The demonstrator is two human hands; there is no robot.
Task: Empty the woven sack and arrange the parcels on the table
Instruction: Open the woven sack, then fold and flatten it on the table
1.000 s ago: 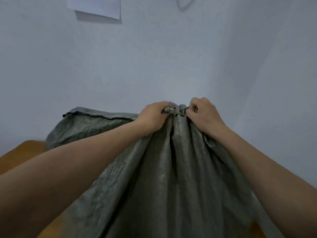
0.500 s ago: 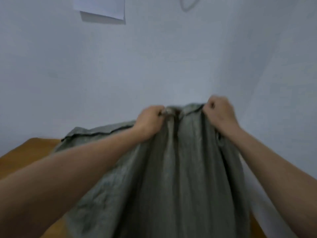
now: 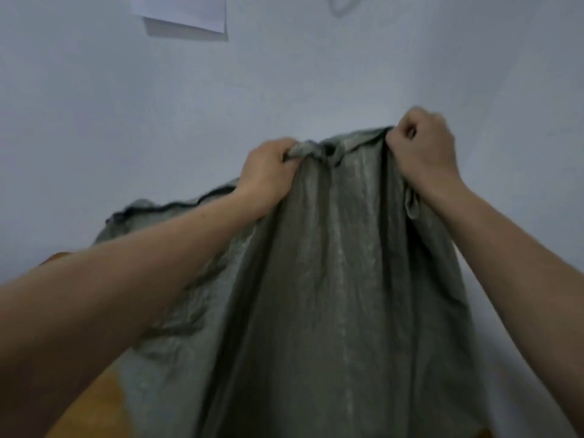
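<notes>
A white sheet of paper (image 3: 185, 11) hangs high on the pale wall (image 3: 94, 121); a faint curved mark (image 3: 343, 9), too blurred to identify, lies to its right.

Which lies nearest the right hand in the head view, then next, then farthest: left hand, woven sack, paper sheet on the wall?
1. The woven sack: in the grip of the right hand.
2. The left hand: to its left, gripping the same edge.
3. The paper sheet: on the wall, upper left.

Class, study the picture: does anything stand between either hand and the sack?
Nothing visible does. The left hand and the right hand each grip the bunched top edge of the sack directly, holding it up.
</notes>
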